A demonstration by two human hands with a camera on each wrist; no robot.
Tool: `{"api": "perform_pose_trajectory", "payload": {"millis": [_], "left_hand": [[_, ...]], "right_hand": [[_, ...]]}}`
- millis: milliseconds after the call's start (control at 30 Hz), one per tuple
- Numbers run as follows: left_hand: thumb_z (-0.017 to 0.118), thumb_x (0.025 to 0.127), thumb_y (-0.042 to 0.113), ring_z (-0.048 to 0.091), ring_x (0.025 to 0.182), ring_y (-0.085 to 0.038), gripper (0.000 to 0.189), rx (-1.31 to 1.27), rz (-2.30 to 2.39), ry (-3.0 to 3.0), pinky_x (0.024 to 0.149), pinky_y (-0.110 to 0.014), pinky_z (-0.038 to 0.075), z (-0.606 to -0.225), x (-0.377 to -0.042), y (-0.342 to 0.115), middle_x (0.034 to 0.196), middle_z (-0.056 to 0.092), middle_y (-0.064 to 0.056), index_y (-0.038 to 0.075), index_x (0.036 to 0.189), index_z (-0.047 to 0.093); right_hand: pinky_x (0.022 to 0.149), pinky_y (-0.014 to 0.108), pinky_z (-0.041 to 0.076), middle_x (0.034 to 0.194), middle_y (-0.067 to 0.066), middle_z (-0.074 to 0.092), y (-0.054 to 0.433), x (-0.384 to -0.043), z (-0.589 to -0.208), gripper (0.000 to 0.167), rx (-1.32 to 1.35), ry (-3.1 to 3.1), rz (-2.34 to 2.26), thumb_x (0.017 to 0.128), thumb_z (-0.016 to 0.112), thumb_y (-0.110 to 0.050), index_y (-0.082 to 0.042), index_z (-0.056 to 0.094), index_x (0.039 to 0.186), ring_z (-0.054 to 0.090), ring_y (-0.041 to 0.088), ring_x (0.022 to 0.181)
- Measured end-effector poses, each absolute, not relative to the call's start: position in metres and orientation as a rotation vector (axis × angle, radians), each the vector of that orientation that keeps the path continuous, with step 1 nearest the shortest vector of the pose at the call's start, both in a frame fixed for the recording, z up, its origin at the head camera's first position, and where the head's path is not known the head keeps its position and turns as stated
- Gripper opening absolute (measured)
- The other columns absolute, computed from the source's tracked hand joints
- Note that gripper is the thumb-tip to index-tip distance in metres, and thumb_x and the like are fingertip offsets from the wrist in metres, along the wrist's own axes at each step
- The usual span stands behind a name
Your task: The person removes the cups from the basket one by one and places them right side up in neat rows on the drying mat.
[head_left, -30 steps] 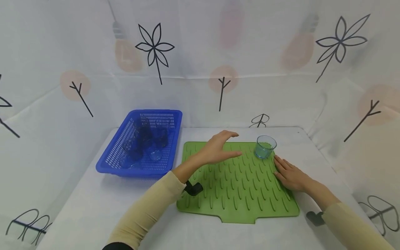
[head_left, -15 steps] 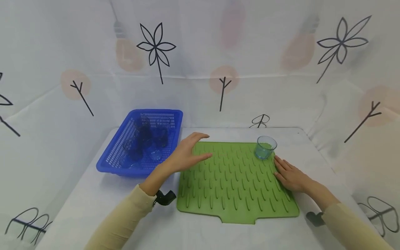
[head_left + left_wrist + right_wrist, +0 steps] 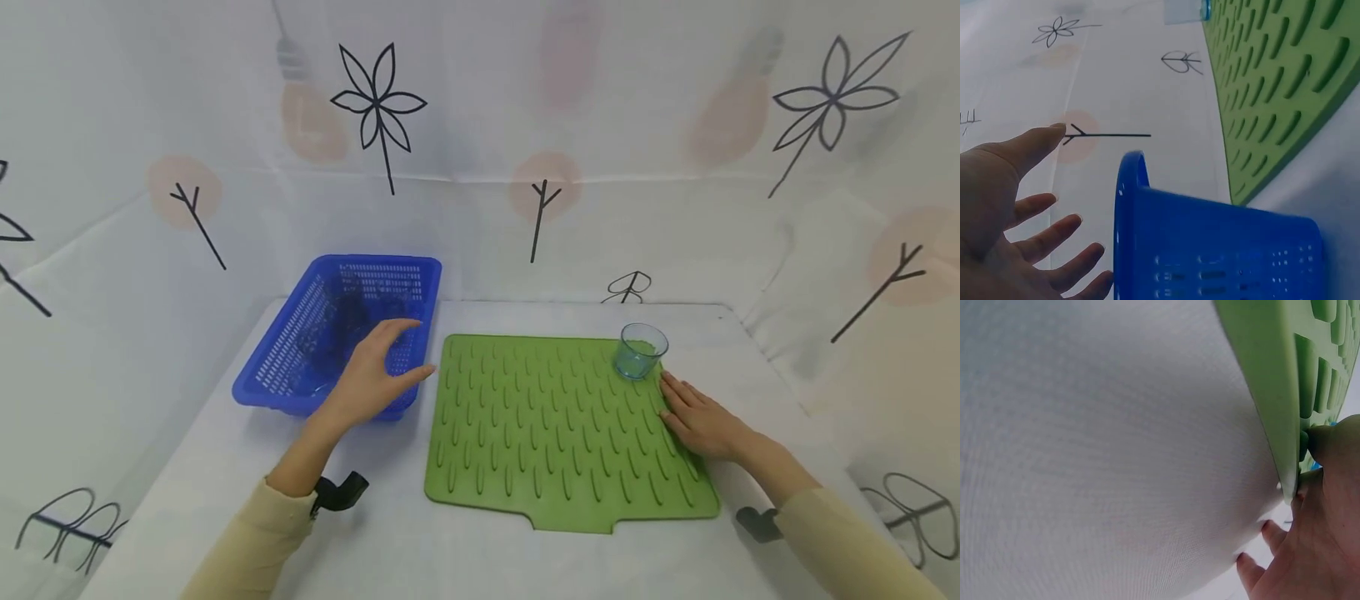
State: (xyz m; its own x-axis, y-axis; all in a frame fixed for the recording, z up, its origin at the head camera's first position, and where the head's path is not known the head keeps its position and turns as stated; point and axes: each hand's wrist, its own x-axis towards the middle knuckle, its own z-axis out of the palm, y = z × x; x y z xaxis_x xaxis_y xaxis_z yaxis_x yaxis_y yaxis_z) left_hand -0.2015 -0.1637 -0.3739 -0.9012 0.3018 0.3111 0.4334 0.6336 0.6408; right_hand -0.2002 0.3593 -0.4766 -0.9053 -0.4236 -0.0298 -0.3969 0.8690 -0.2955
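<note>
My left hand [image 3: 367, 379] hovers over the right side of a blue plastic basket [image 3: 431, 292], thumb and fingers spread with nothing between them. In the left wrist view the spread fingers [image 3: 1047, 240] appear beside the basket's rim [image 3: 1125, 212]. Several clear glasses, partly hidden by the hand, lie in the basket. My right hand [image 3: 705, 421] rests along the right edge of a green ridged mat [image 3: 555, 433], its fingers straight. A clear bluish glass [image 3: 640, 354] stands upright on the mat's far right corner, just beyond the right fingertips.
A white cloth covers the table [image 3: 420, 550]. Behind it hangs a white curtain [image 3: 480, 225] printed with flowers and bulbs. Dark wrist camera mounts [image 3: 341, 492] sit at both wrists. The basket stands left of the mat.
My left hand has moved left, from over the mat to over the basket, staying spread. The right hand and the glass stay in place. The head view has shifted slightly.
</note>
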Motion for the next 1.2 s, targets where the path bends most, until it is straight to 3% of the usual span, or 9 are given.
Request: {"api": "perform_pose_trajectory", "payload": {"millis": [133, 233, 400, 567, 800, 833, 933, 1067, 1200], "left_hand": [[0.082, 0.089, 0.032, 0.042, 0.143, -0.033, 0.071, -0.511, -1.143, -2.662, 0.115, -0.058, 0.037, -0.379, -0.196, -0.187, 0.151, 0.049, -0.012, 0.009, 0.148, 0.050], [0.084, 0.087, 0.031, 0.042, 0.143, -0.036, 0.073, -0.436, -1.136, -2.657, 0.115, -0.061, 0.035, -0.383, -0.192, -0.203, 0.152, 0.047, -0.014, 0.008, 0.148, 0.050], [0.083, 0.088, 0.027, 0.039, 0.142, -0.044, 0.073, -0.294, -1.069, -2.658, 0.114, -0.067, 0.033, -0.391, -0.187, -0.229, 0.153, 0.045, -0.022, 0.003, 0.147, 0.048], [0.083, 0.087, 0.024, 0.037, 0.141, -0.049, 0.076, -0.199, -1.001, -2.668, 0.112, -0.070, 0.032, -0.396, -0.187, -0.248, 0.152, 0.042, -0.028, -0.002, 0.147, 0.045], [0.082, 0.087, 0.035, 0.028, 0.143, -0.055, 0.096, -0.045, -0.936, -2.810, 0.109, -0.077, 0.028, -0.395, -0.189, -0.268, 0.157, 0.029, -0.034, -0.006, 0.155, 0.030], [0.082, 0.087, 0.037, 0.028, 0.143, -0.056, 0.098, -0.028, -0.922, -2.832, 0.107, -0.078, 0.029, -0.394, -0.190, -0.270, 0.157, 0.028, -0.035, -0.006, 0.156, 0.028], [0.083, 0.085, 0.040, 0.029, 0.142, -0.057, 0.105, -0.014, -0.901, -2.893, 0.106, -0.079, 0.031, -0.390, -0.192, -0.275, 0.157, 0.026, -0.037, -0.006, 0.158, 0.024], [0.084, 0.084, 0.041, 0.027, 0.142, -0.058, 0.109, -0.050, -0.912, -2.944, 0.109, -0.076, 0.029, -0.386, -0.195, -0.281, 0.157, 0.026, -0.039, -0.009, 0.157, 0.021], [0.083, 0.084, 0.044, 0.027, 0.141, -0.060, 0.110, -0.067, -0.876, -3.010, 0.111, -0.075, 0.028, -0.383, -0.197, -0.287, 0.155, 0.027, -0.042, -0.015, 0.154, 0.023]], "right_hand": [[0.127, 0.043, 0.001, 0.158, 0.039, 0.022, 0.363, -0.201, -0.485, 0.063, -0.665, 2.967, -0.433, 0.110, 0.044, -0.025, 0.021, 0.027, 0.149, 0.022, 0.057, 0.145], [0.120, 0.022, -0.013, 0.161, 0.037, 0.020, 0.367, -0.202, -0.491, 0.064, -0.666, 2.971, -0.445, 0.111, 0.040, -0.028, 0.020, 0.025, 0.151, 0.020, 0.056, 0.147], [0.125, 0.031, -0.006, 0.161, 0.036, 0.021, 0.369, -0.201, -0.495, 0.064, -0.696, 2.989, -0.464, 0.112, 0.039, -0.030, 0.019, 0.026, 0.152, 0.021, 0.056, 0.146], [0.115, 0.015, -0.016, 0.160, 0.037, 0.020, 0.372, -0.198, -0.495, 0.064, -0.674, 2.985, -0.427, 0.112, 0.040, -0.028, 0.020, 0.024, 0.151, 0.020, 0.055, 0.147], [0.123, 0.027, -0.008, 0.160, 0.036, 0.023, 0.370, -0.198, -0.493, 0.063, -0.699, 2.990, -0.451, 0.111, 0.041, -0.028, 0.019, 0.027, 0.151, 0.022, 0.056, 0.146], [0.122, 0.025, -0.010, 0.160, 0.037, 0.022, 0.369, -0.198, -0.493, 0.063, -0.694, 2.982, -0.451, 0.111, 0.040, -0.028, 0.019, 0.026, 0.151, 0.022, 0.056, 0.146], [0.125, 0.033, -0.006, 0.160, 0.037, 0.020, 0.365, -0.198, -0.489, 0.063, -0.635, 2.956, -0.418, 0.111, 0.042, -0.026, 0.020, 0.025, 0.151, 0.020, 0.056, 0.147], [0.122, 0.061, 0.018, 0.159, 0.038, 0.023, 0.360, -0.197, -0.481, 0.061, -0.621, 2.956, -0.390, 0.109, 0.046, -0.021, 0.020, 0.027, 0.150, 0.023, 0.058, 0.144], [0.118, 0.066, 0.022, 0.157, 0.038, 0.026, 0.359, -0.198, -0.481, 0.061, -0.653, 2.997, -0.417, 0.108, 0.047, -0.022, 0.020, 0.030, 0.149, 0.026, 0.060, 0.142]]}}
